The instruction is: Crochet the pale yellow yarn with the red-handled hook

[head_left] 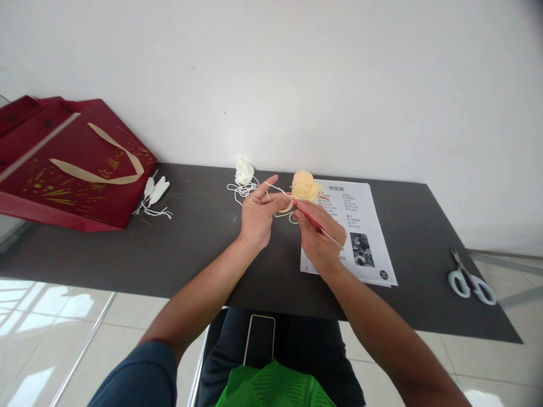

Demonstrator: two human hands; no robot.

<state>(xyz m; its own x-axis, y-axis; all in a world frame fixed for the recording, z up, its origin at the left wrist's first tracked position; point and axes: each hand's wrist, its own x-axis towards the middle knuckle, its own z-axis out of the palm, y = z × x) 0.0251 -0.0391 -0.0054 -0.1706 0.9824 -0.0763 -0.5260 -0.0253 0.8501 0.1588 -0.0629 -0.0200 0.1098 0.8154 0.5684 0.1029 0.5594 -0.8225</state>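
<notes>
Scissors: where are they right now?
In the head view, the scissors lie at the table's far right edge, right of the printed sheet, beyond the right hand.

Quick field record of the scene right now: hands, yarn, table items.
left hand: pinches a pale yarn strand
right hand: grips red crochet hook
yarn ball: pale orange, on the sheet's top-left corner
printed sheet: flat, under right hand
white yarn: left of ball
scissors: far right on table
red bag: lying far left
</notes>
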